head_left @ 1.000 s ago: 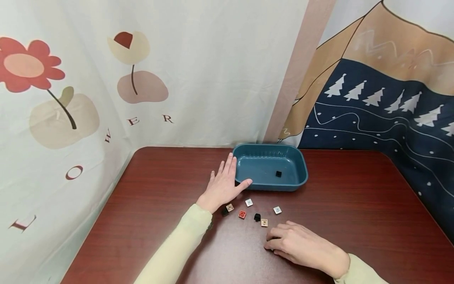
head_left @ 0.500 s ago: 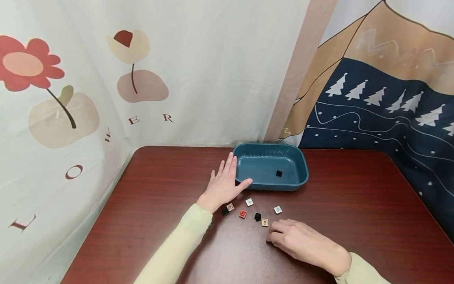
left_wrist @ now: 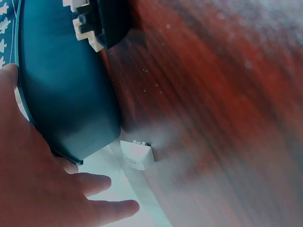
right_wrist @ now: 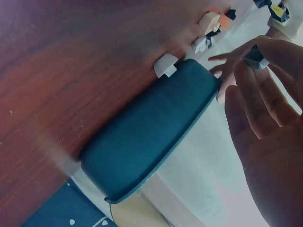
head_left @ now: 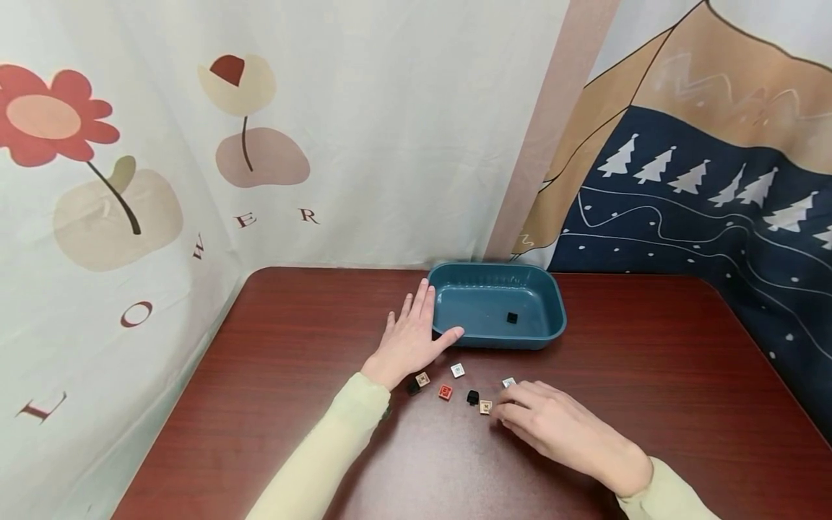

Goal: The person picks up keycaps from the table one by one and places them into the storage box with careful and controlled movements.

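My left hand [head_left: 409, 336] lies with straight, spread fingers along the left end of a blue plastic bin [head_left: 497, 341], its thumb at the front rim. In the right wrist view my right hand [right_wrist: 274, 123] pinches a dark keycap [right_wrist: 256, 57] between thumb and fingers; the head view hides this keycap. Just left of the right hand are a beige keycap [head_left: 485, 407] and a black keycap [head_left: 473, 397]. Beyond its fingers a white keycap [head_left: 509, 383] is partly covered. One black keycap [head_left: 512, 318] lies inside the bin.
A red keycap [head_left: 445, 392] and another white keycap [head_left: 458, 370] lie in front of the bin. Near the left wrist, a second beige keycap [head_left: 422, 379] sits beside a black one. The dark red table [head_left: 312, 325] ends at a printed curtain [head_left: 390, 144] behind the bin.
My right hand has lifted a little and moved forward toward the bin, now overlapping the right-hand white keycap. The left hand stays at the bin.
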`<state>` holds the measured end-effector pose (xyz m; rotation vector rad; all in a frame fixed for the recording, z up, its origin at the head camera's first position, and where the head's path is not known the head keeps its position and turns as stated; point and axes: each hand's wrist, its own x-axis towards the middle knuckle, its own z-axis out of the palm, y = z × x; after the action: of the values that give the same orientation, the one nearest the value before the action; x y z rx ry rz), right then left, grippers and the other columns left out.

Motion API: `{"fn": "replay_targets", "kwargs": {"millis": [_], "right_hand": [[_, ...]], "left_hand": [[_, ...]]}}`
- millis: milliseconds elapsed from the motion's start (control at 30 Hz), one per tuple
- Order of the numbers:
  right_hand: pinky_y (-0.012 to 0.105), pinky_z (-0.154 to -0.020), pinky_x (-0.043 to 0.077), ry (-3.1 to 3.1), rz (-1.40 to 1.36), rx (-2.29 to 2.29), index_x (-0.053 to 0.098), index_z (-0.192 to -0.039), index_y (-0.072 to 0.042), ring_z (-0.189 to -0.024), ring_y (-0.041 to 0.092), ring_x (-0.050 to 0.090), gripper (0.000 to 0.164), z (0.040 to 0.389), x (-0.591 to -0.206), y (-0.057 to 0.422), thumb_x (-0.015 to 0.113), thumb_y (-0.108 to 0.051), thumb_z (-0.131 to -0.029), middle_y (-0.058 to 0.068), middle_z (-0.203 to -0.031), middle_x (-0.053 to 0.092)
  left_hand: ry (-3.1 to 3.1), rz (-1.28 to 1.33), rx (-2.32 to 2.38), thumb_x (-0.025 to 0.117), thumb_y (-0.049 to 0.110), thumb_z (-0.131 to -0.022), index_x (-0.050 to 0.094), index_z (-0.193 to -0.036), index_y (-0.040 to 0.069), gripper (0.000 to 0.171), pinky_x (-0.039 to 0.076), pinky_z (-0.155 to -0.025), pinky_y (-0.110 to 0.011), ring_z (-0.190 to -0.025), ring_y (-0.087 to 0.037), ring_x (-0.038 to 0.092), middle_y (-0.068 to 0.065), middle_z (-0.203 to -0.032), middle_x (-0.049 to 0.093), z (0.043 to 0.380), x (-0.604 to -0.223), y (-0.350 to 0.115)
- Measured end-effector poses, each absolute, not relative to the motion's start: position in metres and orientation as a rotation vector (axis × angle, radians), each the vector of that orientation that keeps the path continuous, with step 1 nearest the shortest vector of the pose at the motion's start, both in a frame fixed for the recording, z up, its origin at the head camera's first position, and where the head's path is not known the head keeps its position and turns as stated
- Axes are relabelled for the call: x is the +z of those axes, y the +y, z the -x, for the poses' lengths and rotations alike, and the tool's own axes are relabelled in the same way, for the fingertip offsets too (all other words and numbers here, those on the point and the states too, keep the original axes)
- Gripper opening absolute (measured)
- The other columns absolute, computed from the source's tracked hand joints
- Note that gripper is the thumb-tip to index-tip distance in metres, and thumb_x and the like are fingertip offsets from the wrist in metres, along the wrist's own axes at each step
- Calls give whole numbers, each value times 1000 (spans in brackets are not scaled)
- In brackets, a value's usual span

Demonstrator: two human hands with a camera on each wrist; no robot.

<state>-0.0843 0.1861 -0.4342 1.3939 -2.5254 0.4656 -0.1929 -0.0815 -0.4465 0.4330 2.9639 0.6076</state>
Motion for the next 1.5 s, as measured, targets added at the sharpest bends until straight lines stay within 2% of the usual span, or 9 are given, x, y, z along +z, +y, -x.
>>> {"fn": "replay_targets", "kwargs": {"millis": [233, 333, 400, 433, 500, 567, 1033, 1367, 1500], "right_hand": [[32, -84, 57, -2463, -1363, 450, 75, -114, -18, -97, 10, 63, 44, 94, -426, 190, 92, -7, -75, -7, -111, 67], [33, -85, 58, -2462, -1324, 479, 75, -116, -16, -99, 10, 63, 36, 99, -422, 194, 88, -12, -83, -6, -112, 67], [34, -85, 58, -2448, -1283, 488, 76, -117, -15, -100, 11, 64, 22, 103, -419, 197, 76, -24, -97, -5, -112, 68], [33, -85, 57, -2440, -1261, 491, 76, -117, -15, -100, 11, 64, 23, 105, -418, 198, 67, -31, -103, -5, -112, 68], [33, -86, 56, -2418, -1219, 494, 76, -117, -14, -101, 12, 64, 42, 108, -415, 200, 46, -41, -109, -4, -113, 68], [32, -86, 55, -2397, -1177, 510, 77, -117, -13, -101, 13, 64, 53, 110, -412, 203, 35, -46, -110, -3, -113, 69], [37, -84, 55, -2271, -1044, 621, 77, -115, -11, -97, 20, 68, 43, 133, -399, 203, 48, -41, -109, 2, -108, 71], [34, -79, 55, -2318, -938, 638, 77, -117, -9, -96, 19, 67, 55, 149, -393, 201, 43, -51, -107, 4, -108, 70], [31, -82, 54, -2324, -907, 669, 77, -117, -10, -97, 19, 67, 42, 157, -394, 201, 55, -44, -105, 4, -109, 70]], "left_hand": [[2949, -424, 605, 39, 80, -96, 4, -168, 13, 104, 18, -119, -68, -158, -37, 12, -1, -174, -6, 193, -445, -81], [2945, -422, 604, 39, 80, -96, 4, -168, 13, 104, 18, -120, -67, -158, -36, 12, -1, -174, -6, 193, -445, -81], [2945, -422, 604, 39, 80, -96, 4, -168, 13, 104, 18, -120, -67, -158, -37, 12, -1, -174, -6, 193, -445, -81], [2945, -422, 605, 39, 80, -96, 4, -168, 13, 104, 18, -120, -67, -158, -37, 13, -1, -174, -6, 193, -445, -81], [2944, -421, 602, 39, 80, -96, 4, -168, 13, 104, 18, -120, -67, -158, -37, 13, 0, -174, -6, 193, -445, -81], [2942, -422, 599, 39, 80, -96, 3, -168, 13, 104, 17, -120, -67, -158, -36, 12, 0, -174, -7, 193, -445, -81], [2943, -417, 586, 40, 80, -96, 3, -167, 13, 104, 18, -120, -67, -158, -36, 13, 1, -174, -7, 193, -445, -81], [2952, -418, 578, 38, 81, -96, 3, -168, 14, 105, 18, -120, -67, -158, -36, 13, 1, -174, -8, 194, -446, -81], [2956, -416, 575, 39, 81, -96, 4, -168, 13, 105, 18, -120, -67, -158, -36, 13, 1, -174, -7, 194, -446, -81]]}}
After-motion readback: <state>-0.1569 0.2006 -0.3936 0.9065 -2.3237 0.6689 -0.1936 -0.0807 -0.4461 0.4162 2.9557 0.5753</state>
